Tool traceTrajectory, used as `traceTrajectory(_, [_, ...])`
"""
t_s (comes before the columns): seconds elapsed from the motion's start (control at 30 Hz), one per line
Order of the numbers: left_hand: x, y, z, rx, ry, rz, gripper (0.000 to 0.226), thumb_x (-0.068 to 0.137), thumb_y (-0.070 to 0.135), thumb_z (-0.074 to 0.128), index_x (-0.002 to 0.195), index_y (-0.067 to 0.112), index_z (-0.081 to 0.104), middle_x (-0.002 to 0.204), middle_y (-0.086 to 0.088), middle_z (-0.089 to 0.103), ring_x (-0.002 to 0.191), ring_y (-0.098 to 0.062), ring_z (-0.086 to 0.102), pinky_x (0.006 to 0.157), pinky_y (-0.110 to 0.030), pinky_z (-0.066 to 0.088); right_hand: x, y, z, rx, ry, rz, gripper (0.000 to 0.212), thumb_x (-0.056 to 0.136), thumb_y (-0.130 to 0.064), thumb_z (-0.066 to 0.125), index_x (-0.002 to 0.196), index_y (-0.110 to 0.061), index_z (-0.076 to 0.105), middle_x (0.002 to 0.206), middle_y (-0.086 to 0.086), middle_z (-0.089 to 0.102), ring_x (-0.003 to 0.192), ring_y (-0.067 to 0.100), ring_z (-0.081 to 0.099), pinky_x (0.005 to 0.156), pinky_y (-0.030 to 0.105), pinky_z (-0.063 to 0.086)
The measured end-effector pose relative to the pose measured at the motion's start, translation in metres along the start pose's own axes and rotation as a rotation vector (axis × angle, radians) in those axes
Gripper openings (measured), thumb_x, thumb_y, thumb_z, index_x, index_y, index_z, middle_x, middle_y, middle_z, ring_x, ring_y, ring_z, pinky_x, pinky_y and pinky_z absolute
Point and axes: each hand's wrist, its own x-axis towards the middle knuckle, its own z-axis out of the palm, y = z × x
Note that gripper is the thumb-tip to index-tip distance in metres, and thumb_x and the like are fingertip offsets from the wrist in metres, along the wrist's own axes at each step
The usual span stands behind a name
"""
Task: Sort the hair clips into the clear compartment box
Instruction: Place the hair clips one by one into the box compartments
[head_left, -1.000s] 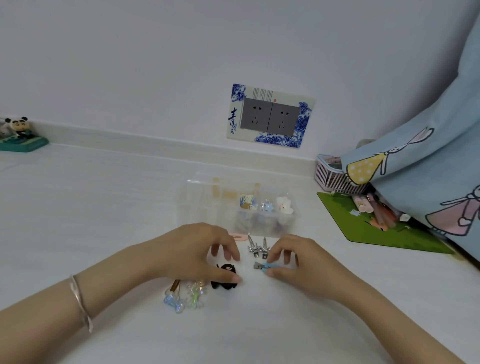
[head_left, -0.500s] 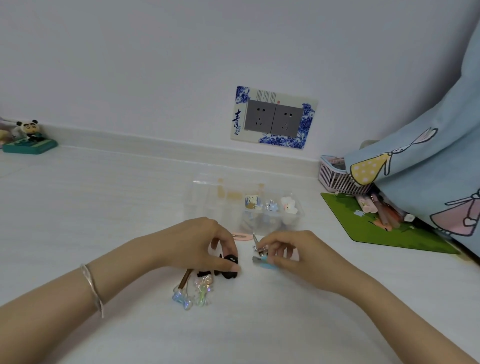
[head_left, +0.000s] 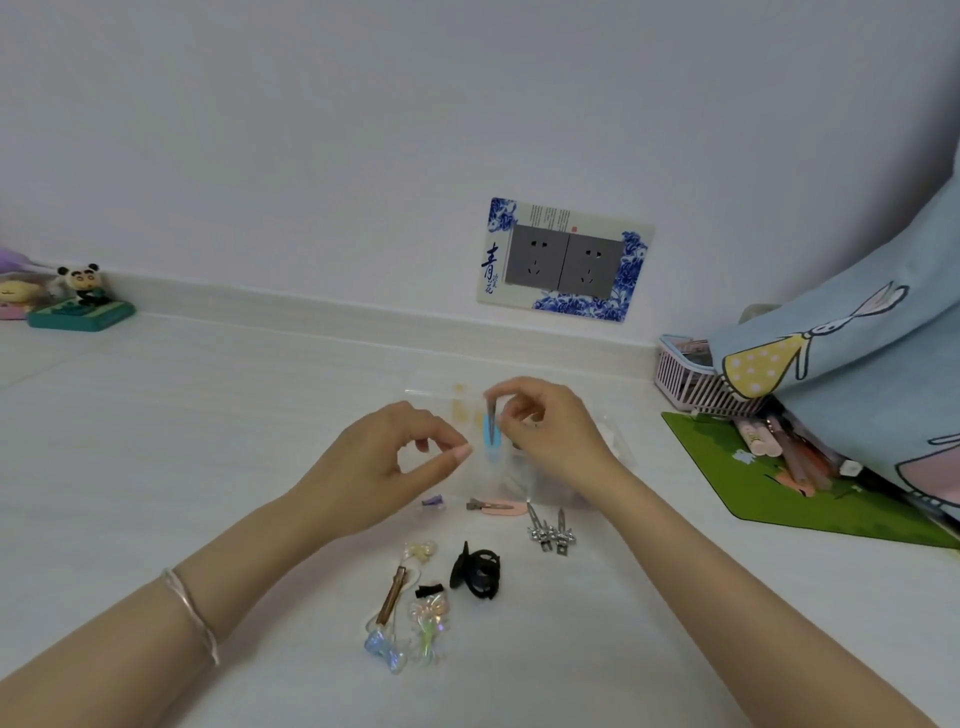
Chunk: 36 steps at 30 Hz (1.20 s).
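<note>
My right hand pinches a light blue hair clip by its top, hanging upright over the clear compartment box, which both hands mostly hide. My left hand hovers just left of the clip, fingers curled and apart, holding nothing. On the table nearer me lie a black claw clip, a pink snap clip, two rhinestone clips, a small purple clip, a brown clip, a small black clip and iridescent bow clips.
A green mat with pens lies at the right, beside a pink basket and blue patterned fabric. A panda figurine stands at the far left by the wall. A double socket is on the wall.
My right hand lifted the blue clip from the table up over the box. My left hand let go of the black claw clip and rose beside it.
</note>
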Motion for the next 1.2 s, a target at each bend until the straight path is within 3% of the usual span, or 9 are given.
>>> traceTrajectory(0.13, [0.001,-0.005,0.0,0.118,-0.012,0.081,0.029,0.085,0.05,0.054,0.102,0.031,0.069,0.102,0.02,0.066,0.1,0.001,0.053,0.089,-0.023,0.044,-0.005,0.0,-0.002,-0.204,0.045,-0.082,0.021,0.086,-0.008,0.059,0.097,-0.022,0.07,0.088,-0.008,0.064,0.092,0.011,0.057,0.091,0.029,0.041])
traceTrajectory(0.23, [0.002,-0.01,0.002,0.186,0.01,0.08,0.033,0.086,0.044,0.058,0.114,0.03,0.064,0.117,0.014,0.063,0.112,-0.001,0.05,0.096,-0.016,0.035,-0.023,-0.003,-0.009,-0.132,0.058,-0.197,0.021,0.085,-0.01,0.061,0.094,-0.027,0.07,0.087,-0.012,0.065,0.084,0.003,0.059,0.08,0.016,0.043])
traceTrajectory(0.3, [0.001,-0.015,0.004,0.224,-0.016,0.053,0.037,0.088,0.043,0.056,0.122,0.029,0.06,0.125,0.012,0.06,0.119,-0.003,0.048,0.099,-0.012,0.027,-0.038,-0.001,-0.008,-0.16,-0.085,-0.203,0.018,0.086,-0.017,0.062,0.093,-0.031,0.071,0.085,-0.016,0.067,0.08,-0.002,0.058,0.071,0.011,0.043])
traceTrajectory(0.5, [0.001,-0.022,0.008,0.196,-0.094,-0.002,0.045,0.089,0.05,0.036,0.124,0.032,0.058,0.131,0.012,0.056,0.126,-0.004,0.044,0.113,-0.023,0.016,-0.051,0.014,0.008,-0.489,-0.335,-0.173,0.024,0.088,-0.032,0.059,0.112,-0.03,0.064,0.112,-0.013,0.068,0.102,0.003,0.058,0.086,0.025,0.047])
traceTrajectory(0.63, [0.0,-0.024,0.009,0.179,-0.099,-0.006,0.046,0.089,0.051,0.035,0.124,0.032,0.058,0.131,0.014,0.056,0.126,-0.001,0.044,0.115,-0.027,0.015,-0.051,0.014,0.012,-0.528,-0.335,-0.242,0.023,0.09,-0.027,0.058,0.11,-0.019,0.065,0.104,-0.004,0.066,0.095,0.013,0.059,0.082,0.037,0.049])
traceTrajectory(0.83, [0.0,-0.023,0.01,0.172,-0.078,-0.001,0.035,0.093,0.041,0.044,0.124,0.031,0.058,0.13,0.013,0.057,0.125,-0.003,0.045,0.116,-0.029,0.016,-0.051,0.018,0.009,-0.597,-0.36,-0.368,0.033,0.096,-0.015,0.045,0.124,-0.026,0.058,0.113,-0.004,0.062,0.104,0.014,0.055,0.077,0.024,0.039])
traceTrajectory(0.9, [0.0,-0.024,0.011,0.174,-0.077,-0.001,0.033,0.094,0.038,0.046,0.123,0.031,0.058,0.13,0.013,0.057,0.125,-0.003,0.045,0.117,-0.031,0.016,-0.052,0.015,0.004,-0.428,-0.327,-0.35,0.026,0.092,-0.012,0.053,0.111,-0.024,0.067,0.101,-0.005,0.065,0.093,0.01,0.06,0.075,0.016,0.041])
traceTrajectory(1.03, [-0.001,-0.025,0.012,0.177,-0.083,-0.005,0.032,0.094,0.039,0.045,0.122,0.032,0.059,0.13,0.014,0.056,0.125,-0.002,0.044,0.117,-0.03,0.015,-0.04,0.002,-0.009,0.275,-0.056,-0.18,0.028,0.079,0.0,0.071,0.083,-0.027,0.07,0.08,-0.01,0.07,0.072,0.002,0.065,0.072,0.013,0.05])
traceTrajectory(1.2, [-0.002,-0.023,0.013,0.174,-0.054,0.013,0.031,0.094,0.038,0.046,0.121,0.031,0.06,0.128,0.014,0.058,0.123,-0.002,0.045,0.113,-0.024,0.015,-0.004,-0.006,-0.015,0.28,0.173,-0.135,0.013,0.08,-0.006,0.071,0.084,-0.019,0.069,0.081,-0.003,0.071,0.076,0.012,0.066,0.075,0.02,0.053])
